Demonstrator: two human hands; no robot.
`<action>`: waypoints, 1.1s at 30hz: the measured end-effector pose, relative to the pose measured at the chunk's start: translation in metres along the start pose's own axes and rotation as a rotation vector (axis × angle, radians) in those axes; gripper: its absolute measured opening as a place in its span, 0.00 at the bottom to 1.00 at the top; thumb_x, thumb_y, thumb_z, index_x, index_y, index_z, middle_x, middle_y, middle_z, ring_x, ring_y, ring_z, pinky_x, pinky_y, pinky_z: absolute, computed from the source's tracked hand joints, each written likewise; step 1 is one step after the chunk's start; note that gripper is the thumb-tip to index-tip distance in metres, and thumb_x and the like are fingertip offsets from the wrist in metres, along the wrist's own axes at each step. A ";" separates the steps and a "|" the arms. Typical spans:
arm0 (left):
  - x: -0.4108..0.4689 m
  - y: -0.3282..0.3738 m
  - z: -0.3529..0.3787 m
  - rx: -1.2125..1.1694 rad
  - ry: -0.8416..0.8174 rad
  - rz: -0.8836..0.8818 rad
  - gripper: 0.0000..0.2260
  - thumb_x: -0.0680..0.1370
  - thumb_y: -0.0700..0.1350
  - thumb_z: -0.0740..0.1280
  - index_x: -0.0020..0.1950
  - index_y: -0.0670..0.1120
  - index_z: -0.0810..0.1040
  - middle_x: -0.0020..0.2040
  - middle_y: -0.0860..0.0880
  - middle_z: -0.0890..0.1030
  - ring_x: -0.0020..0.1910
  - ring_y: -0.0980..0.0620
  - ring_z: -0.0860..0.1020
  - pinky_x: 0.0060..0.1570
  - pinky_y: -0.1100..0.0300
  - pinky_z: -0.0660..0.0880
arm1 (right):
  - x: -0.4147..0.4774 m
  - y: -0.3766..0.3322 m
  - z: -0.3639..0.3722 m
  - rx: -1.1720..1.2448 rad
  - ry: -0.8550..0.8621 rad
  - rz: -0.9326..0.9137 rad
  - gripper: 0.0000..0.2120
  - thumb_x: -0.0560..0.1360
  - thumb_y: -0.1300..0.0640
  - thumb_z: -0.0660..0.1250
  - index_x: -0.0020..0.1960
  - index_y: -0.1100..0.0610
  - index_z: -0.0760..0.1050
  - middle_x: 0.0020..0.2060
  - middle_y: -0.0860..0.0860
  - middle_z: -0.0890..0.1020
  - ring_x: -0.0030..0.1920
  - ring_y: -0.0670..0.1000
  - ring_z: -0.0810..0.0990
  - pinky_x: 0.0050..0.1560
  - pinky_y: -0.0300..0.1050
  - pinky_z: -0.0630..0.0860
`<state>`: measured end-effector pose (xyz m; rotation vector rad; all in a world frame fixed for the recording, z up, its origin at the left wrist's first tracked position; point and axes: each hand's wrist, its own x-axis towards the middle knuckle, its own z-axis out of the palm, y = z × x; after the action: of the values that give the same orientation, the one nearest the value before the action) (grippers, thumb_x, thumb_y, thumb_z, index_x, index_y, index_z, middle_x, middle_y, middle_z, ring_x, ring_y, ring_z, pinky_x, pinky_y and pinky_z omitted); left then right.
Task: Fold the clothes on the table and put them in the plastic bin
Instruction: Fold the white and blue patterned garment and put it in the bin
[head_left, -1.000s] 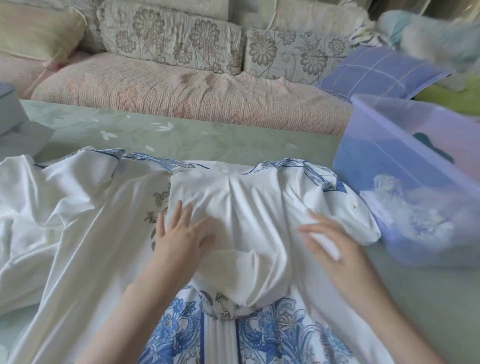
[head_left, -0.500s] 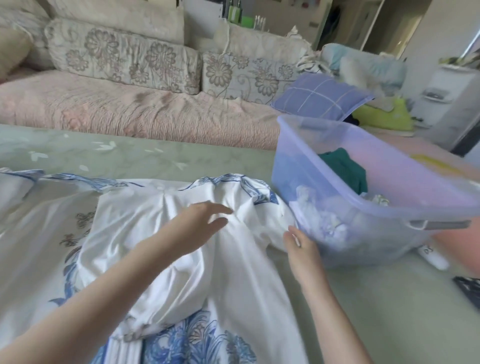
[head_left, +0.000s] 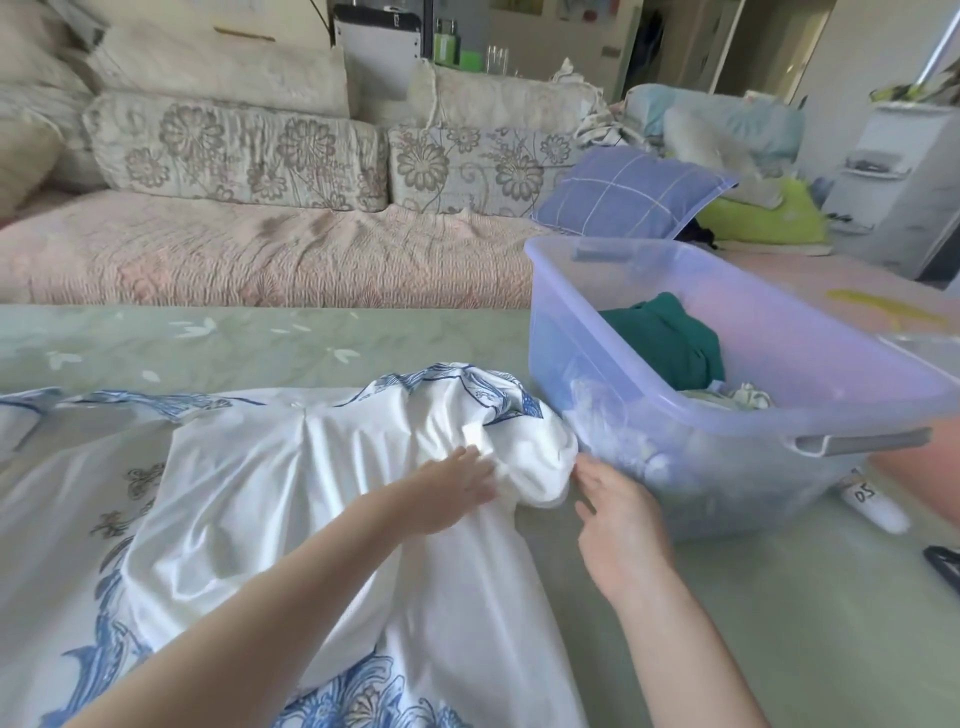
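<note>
One white garment (head_left: 249, 499), blue floral print, left of one plastic bin (head_left: 727, 467); left hand (head_left: 441, 493) pressing it, fingers straight; right hand (head_left: 618, 525) fingers loose

Home living room: long sofa (head_left: 260, 249) with floral cushions (head_left: 234, 150), checked blue pillow (head_left: 628, 189), white shelf unit (head_left: 893, 171), doorway behind.

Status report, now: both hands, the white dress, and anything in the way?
Left hand flat on the white dress. Right hand open beside its bunched end. Dress unfolded, not in bin. Bin crowds that end.
</note>
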<state>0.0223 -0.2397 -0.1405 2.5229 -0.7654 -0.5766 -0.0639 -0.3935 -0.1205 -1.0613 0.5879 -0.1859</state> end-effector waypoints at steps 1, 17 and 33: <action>0.000 -0.003 0.000 -0.083 0.058 -0.001 0.20 0.83 0.46 0.54 0.74 0.42 0.63 0.75 0.44 0.62 0.74 0.46 0.59 0.72 0.55 0.55 | 0.000 0.000 -0.001 0.014 -0.039 -0.013 0.13 0.77 0.67 0.58 0.49 0.54 0.78 0.54 0.45 0.80 0.58 0.44 0.75 0.60 0.39 0.66; 0.097 -0.013 -0.061 0.138 0.383 -0.069 0.17 0.78 0.40 0.64 0.66 0.48 0.74 0.64 0.47 0.75 0.60 0.46 0.75 0.55 0.59 0.69 | -0.003 0.001 0.000 0.100 -0.100 0.128 0.11 0.74 0.61 0.66 0.57 0.58 0.78 0.54 0.50 0.83 0.55 0.50 0.79 0.49 0.41 0.71; 0.120 -0.029 -0.068 -0.579 0.768 -0.261 0.09 0.76 0.35 0.58 0.44 0.42 0.77 0.50 0.36 0.81 0.48 0.37 0.80 0.49 0.45 0.78 | -0.011 -0.001 0.010 0.380 -0.112 0.025 0.21 0.76 0.74 0.52 0.68 0.72 0.62 0.42 0.52 0.78 0.43 0.47 0.77 0.62 0.44 0.70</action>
<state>0.1597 -0.2707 -0.1310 2.0397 0.0239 0.1166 -0.0679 -0.3812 -0.1123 -0.6916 0.4423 -0.2058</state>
